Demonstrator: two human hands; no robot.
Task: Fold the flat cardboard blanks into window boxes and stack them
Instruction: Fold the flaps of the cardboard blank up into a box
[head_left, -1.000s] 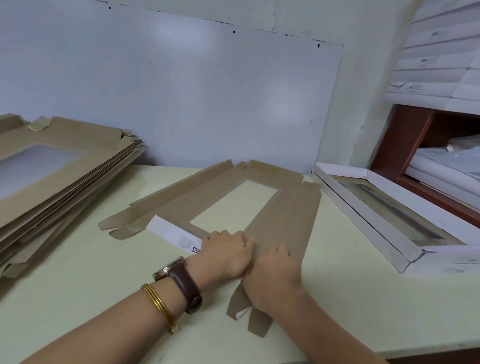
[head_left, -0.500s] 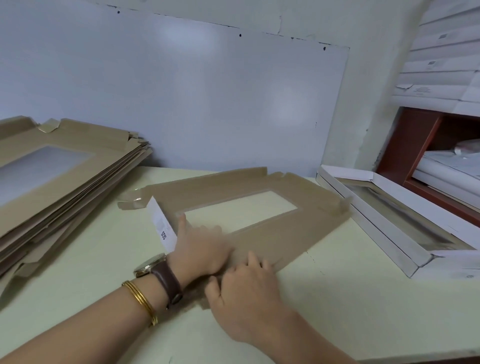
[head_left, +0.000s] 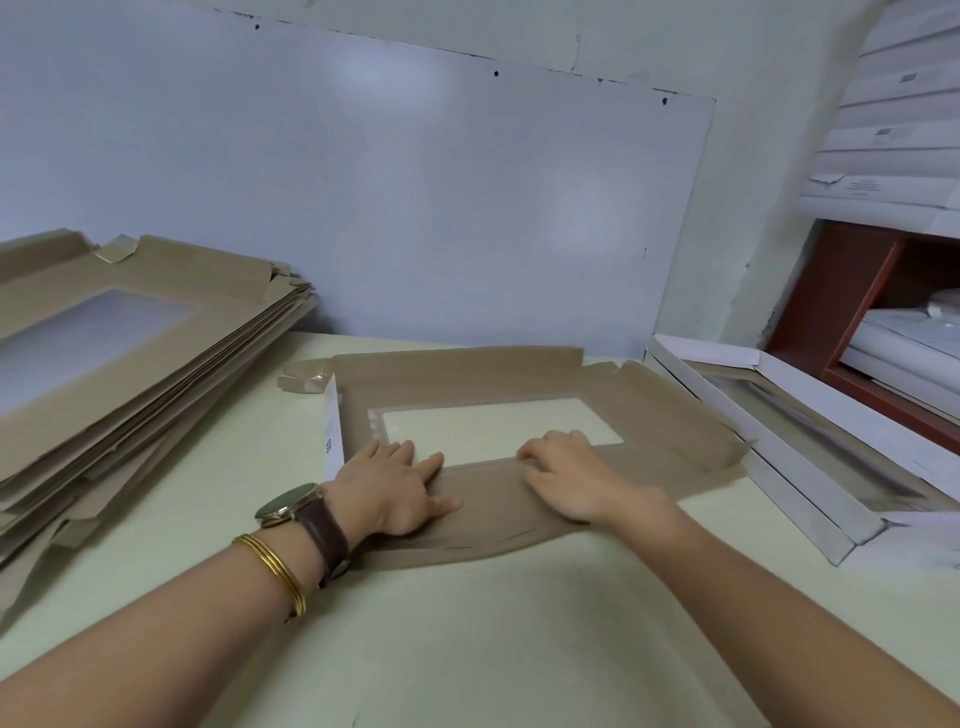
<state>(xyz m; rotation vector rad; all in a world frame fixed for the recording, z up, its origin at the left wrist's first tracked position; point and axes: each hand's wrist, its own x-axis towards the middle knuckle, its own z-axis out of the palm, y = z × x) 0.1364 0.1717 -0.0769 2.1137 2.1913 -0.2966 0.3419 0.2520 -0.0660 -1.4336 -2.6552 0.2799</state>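
You're pinning cardboard blank (head_left: 467, 379) flat on table (head_left: 493, 649), between blank stack (head_left: 130, 374) and finished window box (head_left: 769, 457). Left hand (head_left: 395, 483) lying flat, fingers spread; right hand (head_left: 566, 478) pressing down with bent fingers, gripping nothing. Likely steadying it for creasing.

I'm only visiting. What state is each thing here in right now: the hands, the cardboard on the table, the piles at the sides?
Cardboard blank: lying unfolded, brown side up, left end flap raised.
Left hand: fingers straight, pressing the blank's near panel.
Right hand: pressing the same panel, fingertips at the window edge.
Stack of blanks: flat, unfolded, piled at left.
White window box: folded, at right.
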